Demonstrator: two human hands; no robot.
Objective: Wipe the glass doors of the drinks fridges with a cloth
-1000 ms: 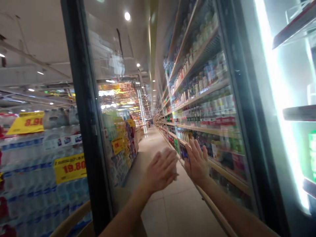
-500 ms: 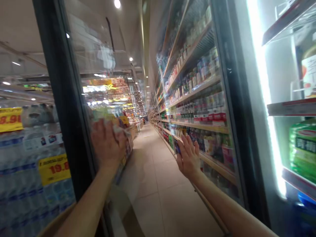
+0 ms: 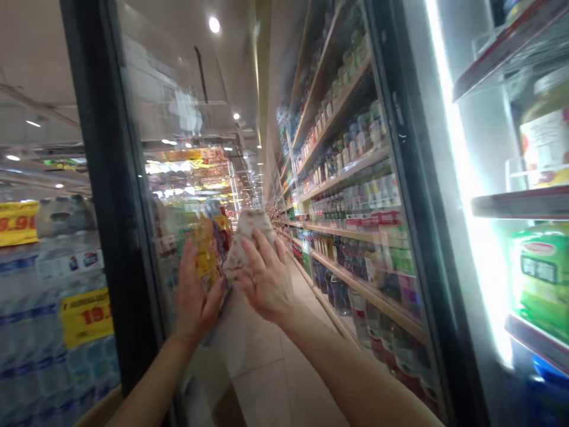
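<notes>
A crumpled whitish cloth is held against the clear glass fridge door by the right hand, with the fingers curled over it. The left hand is laid flat and spread just beside it. The glass seems to be getting wiped, and a steady push is called for next.

Pale beige cloth, black door frame, yellow price tags.

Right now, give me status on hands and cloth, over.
Right hand gripping cloth at glass door. Left hand open, flat on the glass beside it. Nothing in view blocking either hand.
</notes>
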